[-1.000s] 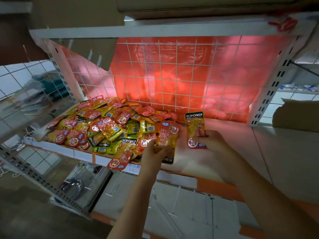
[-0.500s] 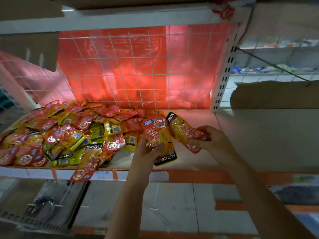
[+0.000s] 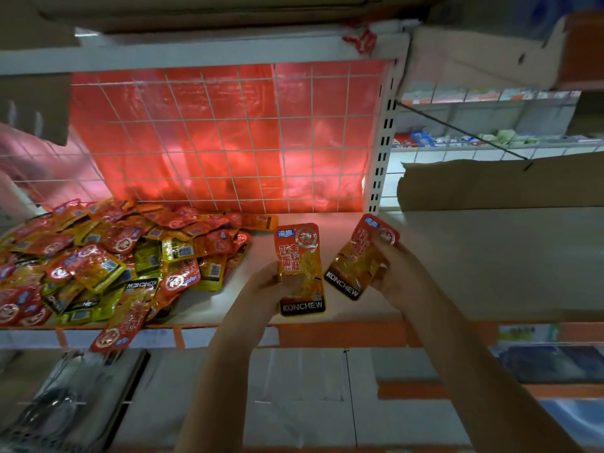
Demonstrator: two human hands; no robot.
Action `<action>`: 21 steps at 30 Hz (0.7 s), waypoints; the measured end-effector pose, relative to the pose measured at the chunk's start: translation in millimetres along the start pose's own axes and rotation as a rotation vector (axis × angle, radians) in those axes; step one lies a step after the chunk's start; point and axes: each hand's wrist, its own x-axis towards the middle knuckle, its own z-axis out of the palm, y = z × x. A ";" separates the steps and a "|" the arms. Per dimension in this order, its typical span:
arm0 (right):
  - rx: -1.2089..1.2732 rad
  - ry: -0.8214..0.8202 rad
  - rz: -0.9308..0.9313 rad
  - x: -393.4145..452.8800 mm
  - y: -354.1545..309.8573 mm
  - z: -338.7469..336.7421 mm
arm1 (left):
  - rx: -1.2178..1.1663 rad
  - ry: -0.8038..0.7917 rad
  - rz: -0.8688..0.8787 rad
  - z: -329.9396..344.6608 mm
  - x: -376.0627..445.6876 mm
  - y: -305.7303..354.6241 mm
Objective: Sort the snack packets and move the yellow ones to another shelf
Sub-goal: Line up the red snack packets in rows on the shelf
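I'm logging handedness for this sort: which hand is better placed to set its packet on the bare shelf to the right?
Right. The right hand grips a tilted packet nearest the bare shelf; the left hand holds its packet nearer the pile.

I see a big messy pile of red and yellow snack packets [image 3: 108, 266] on the left of the shelf [image 3: 457, 256]. One orange packet [image 3: 300, 266] stands upright in my left hand. Another packet [image 3: 359, 256] leans sideways in my right hand.
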 end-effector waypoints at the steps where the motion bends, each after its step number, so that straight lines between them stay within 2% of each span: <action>1: -0.017 -0.027 0.025 0.4 0.3 -2.4 | -0.002 -0.006 -0.010 2.3 -0.2 0.3; 7: -0.123 -0.243 0.063 -0.2 -0.1 -15.7 | -0.112 0.074 -0.076 16.7 1.1 -0.6; 13: -0.251 -0.262 0.054 -5.2 0.3 -25.5 | -0.120 0.172 -0.025 23.8 5.3 -0.5; 21: -0.338 -0.269 0.071 -8.1 -0.1 -45.8 | -0.111 0.199 -0.008 32.6 11.9 -1.2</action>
